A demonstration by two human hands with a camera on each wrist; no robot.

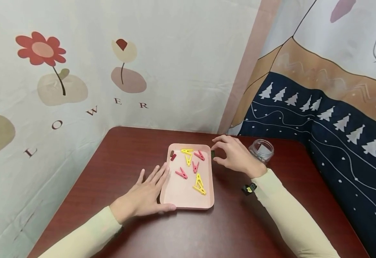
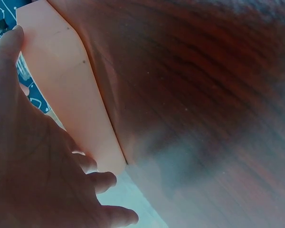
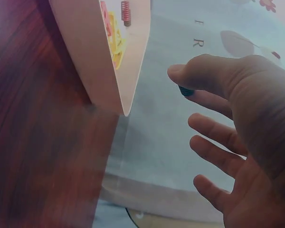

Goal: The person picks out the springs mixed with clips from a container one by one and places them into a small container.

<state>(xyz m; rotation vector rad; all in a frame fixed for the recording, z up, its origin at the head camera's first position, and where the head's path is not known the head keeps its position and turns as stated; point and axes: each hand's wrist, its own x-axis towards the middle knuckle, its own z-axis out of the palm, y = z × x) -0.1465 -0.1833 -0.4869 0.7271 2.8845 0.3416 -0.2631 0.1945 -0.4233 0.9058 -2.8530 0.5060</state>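
Between thumb and index finger, my right hand (image 1: 231, 154) pinches a small dark green spring (image 3: 185, 90) just outside the right edge of a pink tray (image 1: 172, 195). My left hand (image 1: 146, 195) rests along the tray's left side, fingers straight and spread, the thumb at its near left corner. Several small plastic clothespins lie scattered inside, some yellow, like one yellow clothespin (image 1: 199, 186), others pinkish red, like one red clothespin (image 1: 181, 173). At the tray's far left, a red spring (image 1: 173, 157) lies beside a brownish spring (image 1: 172, 153).
A clear glass jar (image 1: 261, 151) stands behind my right wrist on the dark red wooden table (image 1: 136, 150). Fabric hangings with flowers and a dark blue tree pattern (image 1: 281, 111) close off the table's far and right sides.
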